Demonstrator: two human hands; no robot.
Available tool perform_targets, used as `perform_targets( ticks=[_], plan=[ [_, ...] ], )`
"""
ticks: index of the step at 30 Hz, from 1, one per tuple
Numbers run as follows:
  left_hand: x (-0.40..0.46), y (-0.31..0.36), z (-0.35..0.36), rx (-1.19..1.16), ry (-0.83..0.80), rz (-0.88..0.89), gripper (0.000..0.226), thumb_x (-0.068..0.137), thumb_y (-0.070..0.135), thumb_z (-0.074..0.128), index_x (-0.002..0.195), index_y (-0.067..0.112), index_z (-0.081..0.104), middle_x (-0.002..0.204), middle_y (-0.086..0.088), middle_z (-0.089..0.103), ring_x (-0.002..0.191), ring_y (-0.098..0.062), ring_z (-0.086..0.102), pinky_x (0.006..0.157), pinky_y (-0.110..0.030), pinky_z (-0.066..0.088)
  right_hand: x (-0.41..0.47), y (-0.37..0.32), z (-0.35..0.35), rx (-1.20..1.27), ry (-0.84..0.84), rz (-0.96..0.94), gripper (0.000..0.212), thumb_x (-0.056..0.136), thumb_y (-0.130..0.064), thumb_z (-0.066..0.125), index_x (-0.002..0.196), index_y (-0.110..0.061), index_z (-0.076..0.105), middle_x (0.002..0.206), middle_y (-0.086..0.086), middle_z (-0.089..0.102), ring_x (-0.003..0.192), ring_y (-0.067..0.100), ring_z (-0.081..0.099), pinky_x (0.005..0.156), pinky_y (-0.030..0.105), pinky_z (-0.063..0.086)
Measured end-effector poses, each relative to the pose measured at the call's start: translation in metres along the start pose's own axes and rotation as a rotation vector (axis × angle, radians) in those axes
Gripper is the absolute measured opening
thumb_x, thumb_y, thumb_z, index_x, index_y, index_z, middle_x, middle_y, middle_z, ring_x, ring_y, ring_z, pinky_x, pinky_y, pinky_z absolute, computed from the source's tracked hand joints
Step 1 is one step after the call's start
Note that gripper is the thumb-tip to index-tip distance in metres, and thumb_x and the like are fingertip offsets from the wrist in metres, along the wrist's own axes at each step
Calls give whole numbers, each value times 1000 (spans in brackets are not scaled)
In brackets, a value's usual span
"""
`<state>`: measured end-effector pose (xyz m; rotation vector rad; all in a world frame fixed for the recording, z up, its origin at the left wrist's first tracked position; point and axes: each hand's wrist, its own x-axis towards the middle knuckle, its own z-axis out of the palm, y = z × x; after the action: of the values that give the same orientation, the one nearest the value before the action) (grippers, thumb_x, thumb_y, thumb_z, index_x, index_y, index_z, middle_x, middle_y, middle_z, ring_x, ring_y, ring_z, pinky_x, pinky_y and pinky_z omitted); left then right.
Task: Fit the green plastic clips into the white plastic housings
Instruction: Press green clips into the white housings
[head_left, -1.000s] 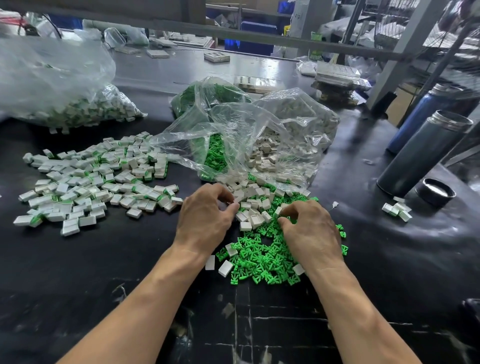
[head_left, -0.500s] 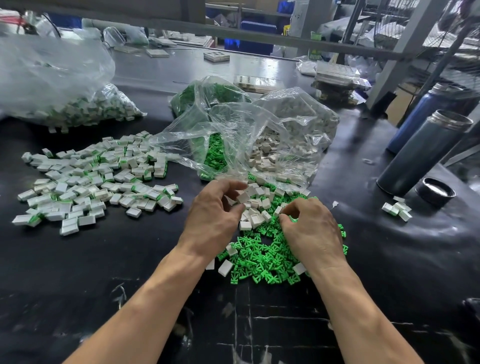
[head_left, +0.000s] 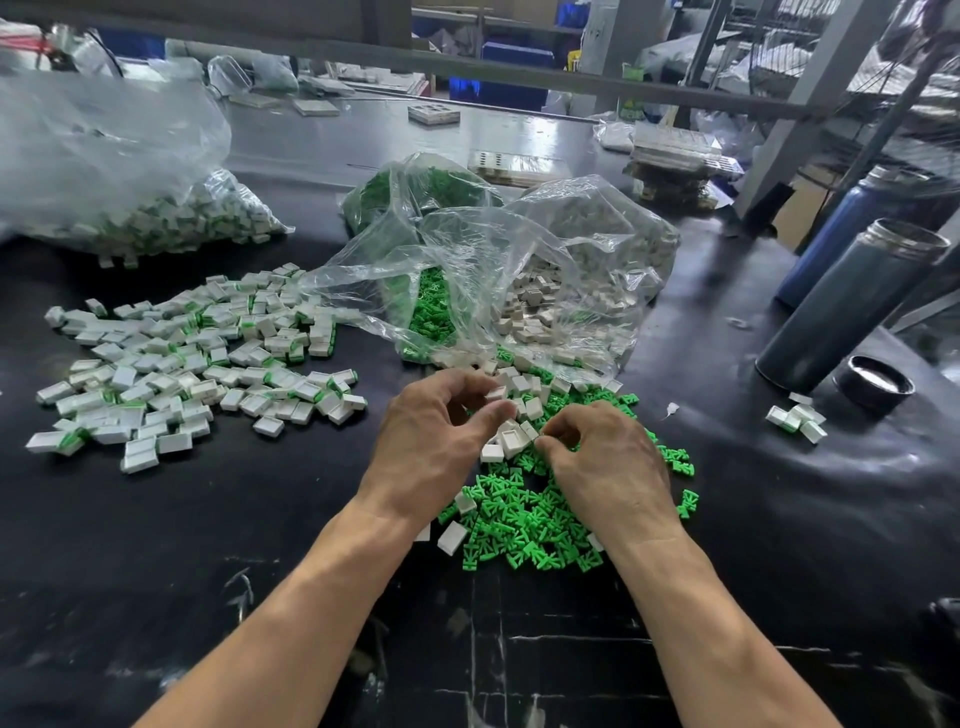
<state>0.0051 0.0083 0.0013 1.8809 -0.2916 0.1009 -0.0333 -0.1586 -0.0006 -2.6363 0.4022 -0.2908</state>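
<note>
The left hand (head_left: 434, 441) pinches a white housing (head_left: 511, 441) at twelve o'clock of the green clips (head_left: 524, 525), the right hand (head_left: 605, 462) seems to pinch something hidden; both parts look light, stiff, best held by edges.

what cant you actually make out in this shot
Head view only:
- Whether the left hand holds a white housing: its own curled fingers hide it.
- What the right hand pinches: too small, hidden by its fingertips.
- Green clips under both hands: covered.
- Contents of the far-left bag: cut off by the edge, blurred by plastic.
</note>
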Motion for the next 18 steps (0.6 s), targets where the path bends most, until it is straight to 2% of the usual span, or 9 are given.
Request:
perform_targets(
  ticks=[3, 5, 7, 8, 10, 14, 18],
  plan=[
    [-1, 1, 0, -3, -17, 10, 15, 93, 34, 73, 104, 25, 77, 82, 9, 75, 73, -9, 69, 61, -17, 53, -2, 0, -2, 103, 102, -24, 11, 98, -38, 69, 99, -28, 73, 93, -11, 68, 87, 12, 62, 78, 26, 44],
    [-2, 2, -1, -19, -26, 13, 19, 94, 30, 73, 112, 24, 77, 86, 10, 76, 74, -4, 69, 65, -17, 54, -3, 0, -4, 277, 158, -42, 9, 97, -33, 70, 95, -25, 74, 84, -13, 70, 78, 7, 65, 74, 26, 53],
    [-2, 3, -1, -39, -32, 12, 27, 93, 24, 74, 120, 22, 75, 89, 11, 76, 73, 1, 67, 67, -15, 53, -5, -3, -4, 457, 169, -50, 6, 95, -28, 74, 90, -24, 74, 77, -14, 70, 73, 1, 66, 64, 12, 51],
    [-2, 4, 0, -40, -36, 15, 30, 93, 21, 75, 122, 22, 74, 89, 11, 75, 73, 1, 66, 68, -16, 54, -6, -4, -4, 540, 159, -48, 5, 95, -25, 75, 90, -24, 74, 77, -13, 71, 74, -2, 67, 61, 10, 50],
    [-2, 5, 1, -43, -40, 30, 32, 92, 16, 75, 124, 21, 73, 90, 10, 73, 72, 0, 64, 68, -16, 53, -8, -6, -3, 686, 119, -47, 3, 95, -21, 75, 93, -23, 74, 79, -10, 72, 73, -4, 68, 55, 8, 50],
    [-3, 7, 1, -44, -44, 53, 33, 93, 11, 73, 124, 22, 73, 96, 9, 73, 74, 1, 63, 68, -16, 52, -10, -8, 0, 815, 79, -81, 13, 96, -17, 74, 98, -29, 76, 84, -4, 70, 67, -6, 63, 51, 7, 47],
    [-3, 7, 2, -67, -67, 68, 34, 91, 8, 74, 124, 19, 73, 104, 5, 74, 79, 5, 65, 75, -12, 51, -11, -11, -1, 887, 55, -158, 18, 97, -16, 72, 103, -31, 78, 104, 3, 70, 86, 2, 68, 59, 11, 53]
  ],
)
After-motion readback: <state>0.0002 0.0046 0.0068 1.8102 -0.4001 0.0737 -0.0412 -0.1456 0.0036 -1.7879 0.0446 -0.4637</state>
